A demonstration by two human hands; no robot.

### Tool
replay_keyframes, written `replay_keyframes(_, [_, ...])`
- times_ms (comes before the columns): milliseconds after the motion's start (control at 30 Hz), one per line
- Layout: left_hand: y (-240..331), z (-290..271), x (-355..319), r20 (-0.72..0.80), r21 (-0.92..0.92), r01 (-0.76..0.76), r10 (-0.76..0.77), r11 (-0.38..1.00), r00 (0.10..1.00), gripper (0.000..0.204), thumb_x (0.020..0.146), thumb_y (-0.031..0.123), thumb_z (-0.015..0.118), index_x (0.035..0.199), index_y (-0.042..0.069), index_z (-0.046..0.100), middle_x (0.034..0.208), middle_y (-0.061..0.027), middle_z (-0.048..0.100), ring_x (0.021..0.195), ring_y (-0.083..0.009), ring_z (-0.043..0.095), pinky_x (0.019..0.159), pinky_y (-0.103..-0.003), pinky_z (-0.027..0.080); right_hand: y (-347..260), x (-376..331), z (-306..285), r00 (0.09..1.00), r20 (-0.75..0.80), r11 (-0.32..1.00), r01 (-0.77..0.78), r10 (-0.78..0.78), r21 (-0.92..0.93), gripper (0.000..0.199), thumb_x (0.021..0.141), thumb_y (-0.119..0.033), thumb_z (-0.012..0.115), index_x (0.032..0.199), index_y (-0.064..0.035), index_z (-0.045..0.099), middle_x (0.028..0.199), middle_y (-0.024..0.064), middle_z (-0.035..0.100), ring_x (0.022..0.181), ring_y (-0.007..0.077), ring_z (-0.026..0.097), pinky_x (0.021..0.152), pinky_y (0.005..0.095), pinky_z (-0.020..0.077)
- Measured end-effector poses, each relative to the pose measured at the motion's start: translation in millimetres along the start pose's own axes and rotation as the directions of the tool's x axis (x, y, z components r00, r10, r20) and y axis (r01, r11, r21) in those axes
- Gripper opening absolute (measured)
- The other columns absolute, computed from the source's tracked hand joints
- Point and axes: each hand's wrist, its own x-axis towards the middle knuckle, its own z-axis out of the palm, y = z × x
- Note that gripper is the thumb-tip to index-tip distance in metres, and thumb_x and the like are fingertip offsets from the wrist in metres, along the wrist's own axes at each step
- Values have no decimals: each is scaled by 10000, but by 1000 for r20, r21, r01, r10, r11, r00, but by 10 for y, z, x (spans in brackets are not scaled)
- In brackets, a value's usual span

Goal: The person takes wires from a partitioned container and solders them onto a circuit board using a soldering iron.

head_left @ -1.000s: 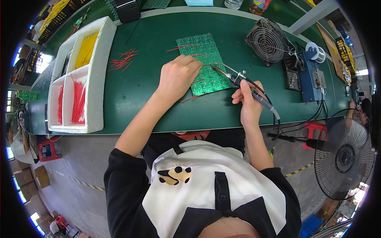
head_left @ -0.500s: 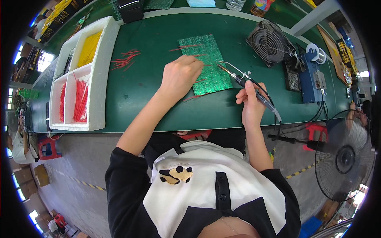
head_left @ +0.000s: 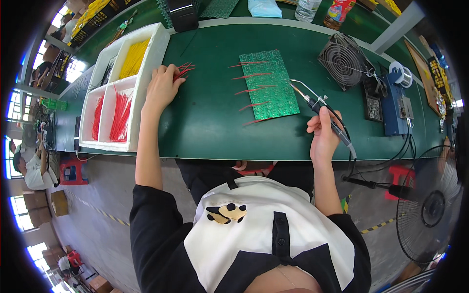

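Observation:
My left hand (head_left: 162,89) is at the loose pile of red wires (head_left: 185,70) on the green mat, its thumb and fingers closing around the wires' near ends. The fingertips are partly hidden. My right hand (head_left: 324,134) grips a soldering iron (head_left: 314,104) with a thin curved metal tube fixed along it. Its tip points up and left, close to the right edge of a green circuit board panel (head_left: 278,93); whether it touches cannot be made out. Several red wires (head_left: 252,90) lie in spaced rows across the board's left part, sticking out past its left edge.
To the left stands a white foam box (head_left: 133,144) with compartments of red, yellow and dark wires. A black metal-grilled fan (head_left: 340,61), a blue soldering unit (head_left: 394,110) and a solder spool (head_left: 402,75) stand at right. Bottles (head_left: 308,10) are at the back.
My left hand has moved left from the circuit board to the pile of red wires. My right hand still holds the soldering iron beside the board. The whole view has shifted slightly.

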Motion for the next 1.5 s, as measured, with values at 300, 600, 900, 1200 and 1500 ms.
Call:
replay_keyframes(300, [70, -5, 90, -32, 2, -69, 69, 998, 997, 117, 814, 144, 590, 831, 36, 547, 812, -110, 581, 804, -298, 541, 711, -408, 442, 13, -1, -62, 1000, -2, 998, 27, -27, 61, 177, 864, -162, 604, 825, -33, 489, 586, 95, 569, 454, 109, 517, 444, 202, 412])
replay_keyframes(600, [191, -235, -3, -43, -290, 120, -138, 949, 989, 98, 775, 123, 636, 828, 42, 643, 732, -98, 652, 667, -254, 625, 617, -330, 483, 10, -12, -40, 999, 33, 999, 10, -11, 32, 176, 864, -161, 603, 822, -36, 487, 588, 88, 568, 454, 103, 513, 439, 197, 408])
replay_keyframes(900, [27, -259, -97, -60, -477, 160, -213, 865, 975, 177, 768, 74, 626, 939, 48, 665, 777, -107, 674, 670, -192, 651, 628, -281, 495, 13, -12, -29, 1000, 8, 999, 9, -10, 43, 176, 863, -159, 605, 812, -39, 487, 590, 84, 565, 452, 99, 507, 441, 196, 406])
replay_keyframes(1200, [140, -368, -87, -93, -419, 137, -192, 897, 977, 148, 778, 84, 620, 918, 69, 666, 755, -90, 669, 675, -190, 648, 635, -289, 490, 7, -4, -65, 1000, 20, 998, 21, -23, 57, 181, 856, -164, 616, 819, -40, 489, 597, 90, 571, 454, 102, 511, 446, 194, 411])
replay_keyframes(1500, [1484, -515, -385, 20, -649, 66, -70, 758, 997, 88, 774, 100, 641, 814, 28, 609, 716, -71, 631, 581, -190, 610, 548, -293, 472, -20, -118, -154, 999, 34, 996, -20, 17, 90, 171, 857, -150, 612, 831, -46, 479, 606, 95, 578, 468, 112, 528, 451, 198, 424])
